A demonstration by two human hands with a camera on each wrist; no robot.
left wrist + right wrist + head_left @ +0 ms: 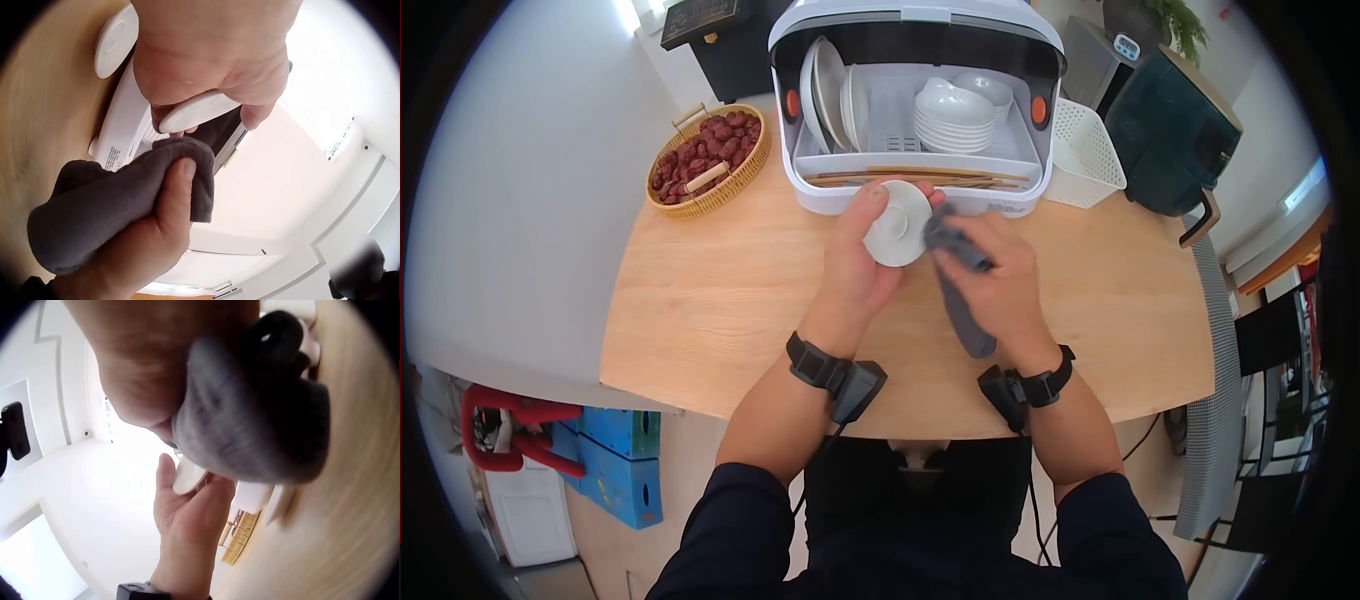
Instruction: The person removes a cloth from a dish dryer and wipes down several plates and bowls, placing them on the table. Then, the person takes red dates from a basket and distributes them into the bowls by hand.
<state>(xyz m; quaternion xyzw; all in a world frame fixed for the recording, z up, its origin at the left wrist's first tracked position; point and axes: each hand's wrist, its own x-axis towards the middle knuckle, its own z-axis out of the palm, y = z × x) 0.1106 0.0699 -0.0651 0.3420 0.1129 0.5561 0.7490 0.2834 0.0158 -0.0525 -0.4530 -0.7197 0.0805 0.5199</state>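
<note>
In the head view my left hand [855, 245] holds a small round white dish [897, 228], its thumb over the rim and a raised ring showing at the dish's middle. Close by on the right, my right hand [1008, 280] grips a dark grey cloth [967, 322]; part of it is bunched in the fingers and the rest hangs down. The left wrist view has the dish [203, 111] edge-on, with the cloth [112, 203] just below it under the right thumb. Seen from the right wrist, the cloth [219, 425] covers part of the dish [187, 477].
Behind the hands stands an open white dish cabinet [805, 200] holding plates [830, 90], stacked bowls [953, 120] and chopsticks [910, 178]. A wicker basket [700, 207] of dried red dates is at left. A white perforated basket [1088, 155] and a dark green appliance [1170, 130] stand at right.
</note>
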